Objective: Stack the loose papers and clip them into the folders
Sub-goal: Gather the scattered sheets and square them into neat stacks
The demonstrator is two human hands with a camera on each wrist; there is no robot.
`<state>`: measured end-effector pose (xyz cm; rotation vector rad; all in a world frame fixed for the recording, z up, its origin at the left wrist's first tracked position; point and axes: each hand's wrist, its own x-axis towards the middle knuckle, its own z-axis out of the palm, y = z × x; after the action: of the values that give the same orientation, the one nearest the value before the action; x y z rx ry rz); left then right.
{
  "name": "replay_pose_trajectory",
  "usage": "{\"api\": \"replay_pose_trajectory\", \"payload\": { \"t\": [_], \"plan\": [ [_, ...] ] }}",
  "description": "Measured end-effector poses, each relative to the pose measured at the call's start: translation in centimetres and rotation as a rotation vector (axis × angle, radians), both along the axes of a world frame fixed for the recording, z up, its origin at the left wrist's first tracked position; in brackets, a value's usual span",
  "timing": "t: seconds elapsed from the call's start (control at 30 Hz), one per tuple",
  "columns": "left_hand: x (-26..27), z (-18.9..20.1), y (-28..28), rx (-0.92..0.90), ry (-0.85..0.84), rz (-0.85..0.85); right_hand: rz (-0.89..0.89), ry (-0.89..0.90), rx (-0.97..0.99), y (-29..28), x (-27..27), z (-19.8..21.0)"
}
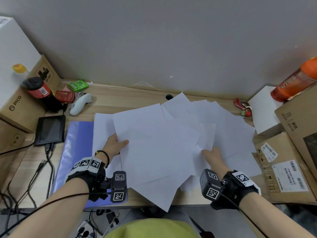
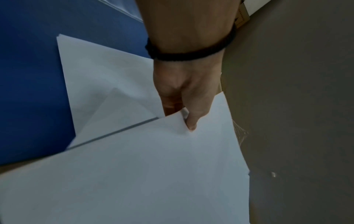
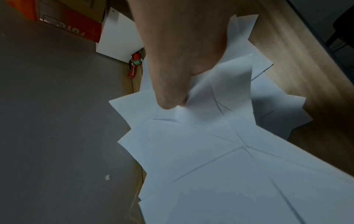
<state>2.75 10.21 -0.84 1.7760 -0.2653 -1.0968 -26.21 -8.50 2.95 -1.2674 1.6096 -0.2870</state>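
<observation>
Several loose white papers point(image 1: 164, 141) lie fanned across the middle of the wooden desk point(image 1: 120, 97), overlapping at many angles. My left hand point(image 1: 116, 145) pinches the left edge of the top sheets point(image 2: 153, 166), thumb on top and fingers underneath. My right hand point(image 1: 212, 155) grips the right side of the same pile point(image 3: 220, 144), crumpling a sheet under the thumb. A blue folder point(image 1: 68, 152) lies flat at the left, partly covered by a squared stack of papers point(image 2: 99, 84) and by my left wrist.
Cardboard boxes point(image 1: 291, 152) crowd the right edge, with an orange bottle point(image 1: 295, 81) on top. At left stand a PICO box point(image 1: 18, 107), a dark bottle point(image 1: 41, 93), a white controller point(image 1: 80, 103) and a black device point(image 1: 50, 129) with cables. A red keychain point(image 1: 243, 107) lies behind the papers.
</observation>
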Motion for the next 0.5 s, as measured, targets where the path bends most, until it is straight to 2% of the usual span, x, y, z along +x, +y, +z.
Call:
{"api": "replay_pose_trajectory", "payload": {
  "t": [0.1,0.33,0.5],
  "plan": [
    [0.1,0.4,0.1,-0.04,0.049,0.004,-0.015,-0.035,-0.011,-0.4,-0.1,0.7],
    [-0.5,0.6,0.3,-0.023,0.203,-0.105,0.012,-0.034,0.064,-0.8,-0.3,1.4],
    [-1.4,-0.1,-0.2,0.051,0.113,-0.168,0.025,-0.047,0.092,-1.0,-0.5,1.0]
  ]
}}
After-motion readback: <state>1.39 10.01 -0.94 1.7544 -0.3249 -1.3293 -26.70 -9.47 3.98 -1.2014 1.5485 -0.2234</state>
